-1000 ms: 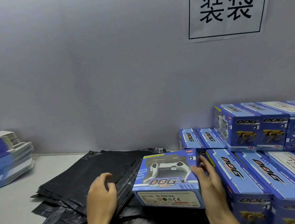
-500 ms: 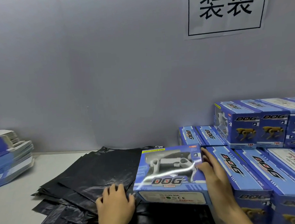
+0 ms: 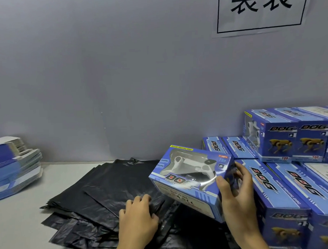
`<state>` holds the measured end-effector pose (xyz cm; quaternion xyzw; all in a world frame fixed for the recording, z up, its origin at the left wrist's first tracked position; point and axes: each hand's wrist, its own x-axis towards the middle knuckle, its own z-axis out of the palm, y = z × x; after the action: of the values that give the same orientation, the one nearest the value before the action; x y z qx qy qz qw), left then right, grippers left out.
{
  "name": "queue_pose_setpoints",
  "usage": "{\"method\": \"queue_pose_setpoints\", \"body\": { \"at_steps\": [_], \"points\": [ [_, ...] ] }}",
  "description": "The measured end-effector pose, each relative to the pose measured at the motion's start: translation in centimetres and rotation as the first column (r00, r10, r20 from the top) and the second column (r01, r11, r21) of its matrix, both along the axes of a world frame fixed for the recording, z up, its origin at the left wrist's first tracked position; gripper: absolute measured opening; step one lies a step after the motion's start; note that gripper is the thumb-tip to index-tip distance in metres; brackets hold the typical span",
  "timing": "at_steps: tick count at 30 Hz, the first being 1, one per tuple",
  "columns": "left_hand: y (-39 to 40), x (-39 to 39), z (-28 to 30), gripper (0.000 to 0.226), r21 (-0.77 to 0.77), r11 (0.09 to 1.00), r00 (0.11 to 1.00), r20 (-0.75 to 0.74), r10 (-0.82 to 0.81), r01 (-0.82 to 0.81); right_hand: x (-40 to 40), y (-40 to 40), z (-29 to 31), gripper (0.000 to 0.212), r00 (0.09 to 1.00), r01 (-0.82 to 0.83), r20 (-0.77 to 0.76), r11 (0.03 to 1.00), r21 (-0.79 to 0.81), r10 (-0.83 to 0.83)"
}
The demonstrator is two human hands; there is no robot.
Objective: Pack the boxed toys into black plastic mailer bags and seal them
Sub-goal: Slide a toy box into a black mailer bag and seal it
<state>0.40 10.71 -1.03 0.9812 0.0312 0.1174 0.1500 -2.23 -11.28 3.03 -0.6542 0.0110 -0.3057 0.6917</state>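
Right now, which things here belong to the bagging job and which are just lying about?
In the job:
- toy box, held by right hand
- black mailer bags, under left hand
- stacked toy boxes

Lying about:
- flat card stack
- wall sign

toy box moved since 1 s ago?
Yes. The toy box has lifted off the black mailer bags, tilted, held in the right hand.
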Motion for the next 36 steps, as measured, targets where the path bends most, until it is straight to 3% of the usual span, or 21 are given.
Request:
{"method": "queue_pose_setpoints", "body": {
  "at_steps": [4,8,14,17,21,26,31,36],
  "points": [
    [0.6,0.2,0.3,0.011,-0.07,0.998,0.991,0.131,0.011,-0.002,-0.4,0.3,0.4,0.062,1.0,-0.001,-0.015,1.0,-0.003,0.001],
    [1.2,0.3,0.6,0.011,-0.299,0.953,0.967,0.225,0.12,-0.049,-0.5,0.5,0.6,0.071,0.999,-0.02,-0.024,1.0,0.02,0.021],
    [1.8,0.5,1.3,0.018,-0.455,0.89,0.881,0.41,0.238,-0.03,-0.1,-0.1,-0.2,0.032,0.983,-0.064,-0.164,0.991,0.118,0.083],
    [2.1,0.6,1.6,0.018,-0.486,0.874,0.858,0.46,0.229,0.028,0.7,-1.1,-0.3,0.015,0.941,-0.157,-0.257,0.957,0.243,0.22],
    [2.5,0.5,2.0,0.015,-0.462,0.882,0.825,0.532,0.191,0.094,1.1,-1.7,-0.1,0.022,0.857,-0.257,-0.377,0.925,0.279,0.351],
    [2.7,0.2,2.3,0.01,-0.34,0.931,0.791,0.603,0.105,0.135,0.6,-1.6,0.6,0.024,0.828,-0.223,-0.456,0.937,0.268,0.327],
    [2.3,-0.1,2.6,0.015,-0.207,0.956,0.766,0.642,-0.026,0.206,1.1,-1.4,-0.1,0.029,0.868,-0.204,-0.398,0.944,0.26,0.297],
    [1.9,-0.3,2.7,0.017,-0.135,0.964,0.754,0.651,-0.088,0.23,0.7,0.0,-0.6,0.025,0.946,-0.081,-0.292,0.974,0.211,0.142]
  ]
}}
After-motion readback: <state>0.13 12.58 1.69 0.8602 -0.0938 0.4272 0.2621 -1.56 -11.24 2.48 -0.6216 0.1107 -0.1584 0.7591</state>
